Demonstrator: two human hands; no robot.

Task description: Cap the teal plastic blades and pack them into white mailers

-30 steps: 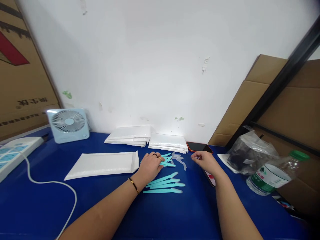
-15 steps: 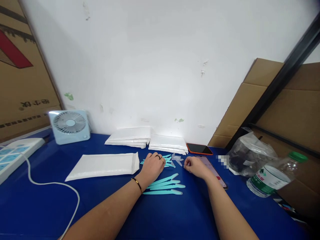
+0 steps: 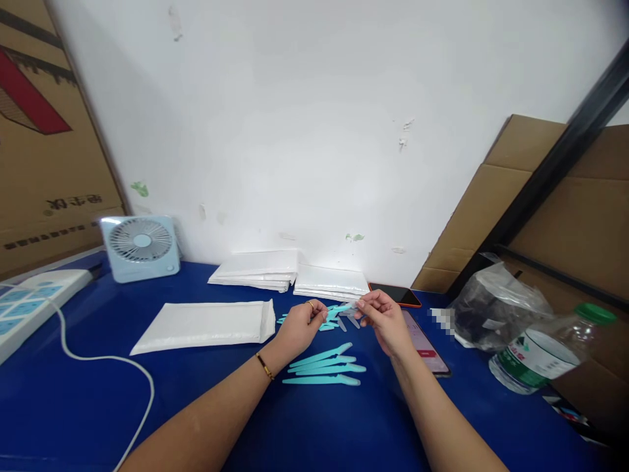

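Note:
In the head view my left hand (image 3: 303, 328) is closed in a pinch on a teal eyebrow razor (image 3: 343, 308), held above the table and pointing right. My right hand (image 3: 388, 322) pinches at the razor's tip; a clear cap seems to be between its fingers, too small to be sure. Beneath and behind lie a jumble of teal razors (image 3: 328, 326) and several clear plastic caps (image 3: 342, 324). Closer to me, several razors (image 3: 322, 379) are fanned out side by side, with pale covers on their blade ends.
A white padded envelope (image 3: 206, 324) lies left; stacks of envelopes (image 3: 255, 267) rest by the wall. Phones (image 3: 425, 347) lie right, near a plastic bag (image 3: 496, 305) and a bottle (image 3: 535, 357). A fan (image 3: 141, 248), power strip (image 3: 29, 305) and cable (image 3: 108, 360) occupy the left.
My left hand has lifted a razor from the jumble. My right hand has risen and moved in to meet the razor's tip.

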